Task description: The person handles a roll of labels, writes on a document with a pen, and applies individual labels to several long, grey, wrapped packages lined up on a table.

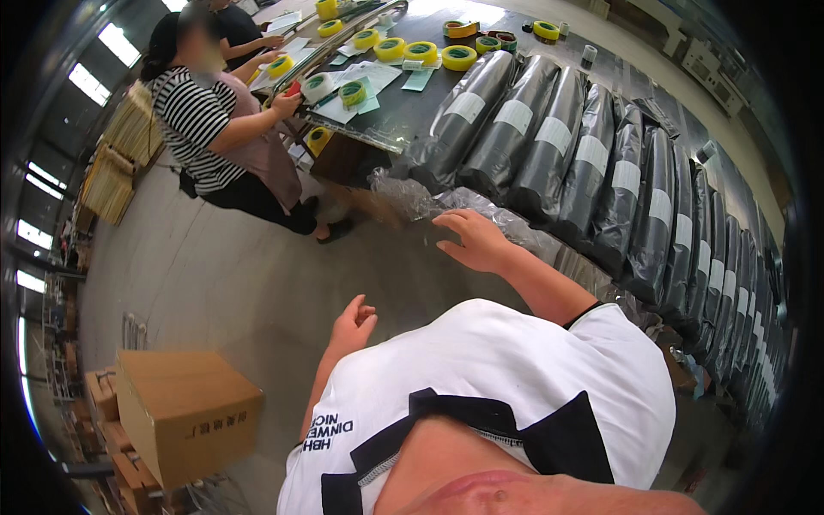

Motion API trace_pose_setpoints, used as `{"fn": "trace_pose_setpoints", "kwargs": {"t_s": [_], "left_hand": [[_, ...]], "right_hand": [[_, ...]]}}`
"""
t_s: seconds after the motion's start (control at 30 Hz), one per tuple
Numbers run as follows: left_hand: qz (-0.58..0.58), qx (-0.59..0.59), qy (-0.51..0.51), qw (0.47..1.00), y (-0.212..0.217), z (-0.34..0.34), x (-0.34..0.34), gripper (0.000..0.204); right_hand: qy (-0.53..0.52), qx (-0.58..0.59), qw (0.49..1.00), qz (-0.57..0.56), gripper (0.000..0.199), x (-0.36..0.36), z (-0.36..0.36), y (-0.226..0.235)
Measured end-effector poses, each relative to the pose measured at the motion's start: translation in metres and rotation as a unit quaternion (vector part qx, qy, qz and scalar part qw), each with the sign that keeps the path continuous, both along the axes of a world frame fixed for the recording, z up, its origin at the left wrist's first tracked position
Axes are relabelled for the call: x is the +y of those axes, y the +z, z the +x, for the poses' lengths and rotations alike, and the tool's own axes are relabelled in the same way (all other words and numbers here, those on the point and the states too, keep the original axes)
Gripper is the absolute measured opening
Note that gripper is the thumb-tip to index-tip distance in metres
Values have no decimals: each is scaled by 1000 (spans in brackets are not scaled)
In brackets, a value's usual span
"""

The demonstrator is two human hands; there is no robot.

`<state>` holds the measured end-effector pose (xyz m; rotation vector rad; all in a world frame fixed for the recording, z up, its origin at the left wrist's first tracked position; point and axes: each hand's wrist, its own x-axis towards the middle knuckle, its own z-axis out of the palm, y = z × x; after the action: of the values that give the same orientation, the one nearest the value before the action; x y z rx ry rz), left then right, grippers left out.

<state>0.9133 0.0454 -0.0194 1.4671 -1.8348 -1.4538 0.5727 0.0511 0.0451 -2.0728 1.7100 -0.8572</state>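
Observation:
My right hand is held out over the floor by the table's near edge, with its fingers loosely bent and apart and nothing in it. Closest to it is crumpled clear plastic film hanging along that edge. Lower and to the left, my left hand hangs in the air beside my body. Its fingers are slightly curled but apart, and it appears to hold nothing. Beyond my right hand, several long dark packages wrapped in plastic lie side by side on the table, each with a white label.
Tape rolls and papers cover the far part of the dark table. A co-worker in a striped top stands at its left end, another person behind. Cardboard boxes are stacked at lower left.

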Motion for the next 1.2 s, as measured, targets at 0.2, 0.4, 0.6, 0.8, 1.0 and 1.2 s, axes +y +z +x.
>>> {"fn": "trace_pose_setpoints", "kwargs": {"t_s": [0.2,0.4,0.6,0.8,1.0,1.2], "left_hand": [[-54,18,-134,989,8,-30,-153,53],[-72,4,-214,974,-7,-65,-285,67],[-440,172,90,877,112,-85,-437,75],[-479,-56,-48,875,111,-116,-549,29],[-477,-91,-224,845,19,-171,-631,41],[-445,-101,-303,837,-17,-197,-692,48]], "right_hand": [[-75,-4,997,-15,38,-79,3,-1],[-122,-7,991,-55,35,-190,-45,-19],[-171,13,985,-35,35,-257,-71,-31],[-185,57,981,-9,31,-284,-67,-42],[-294,11,954,64,29,-322,-55,-19],[-328,-43,943,38,31,-436,-49,-30]]}}
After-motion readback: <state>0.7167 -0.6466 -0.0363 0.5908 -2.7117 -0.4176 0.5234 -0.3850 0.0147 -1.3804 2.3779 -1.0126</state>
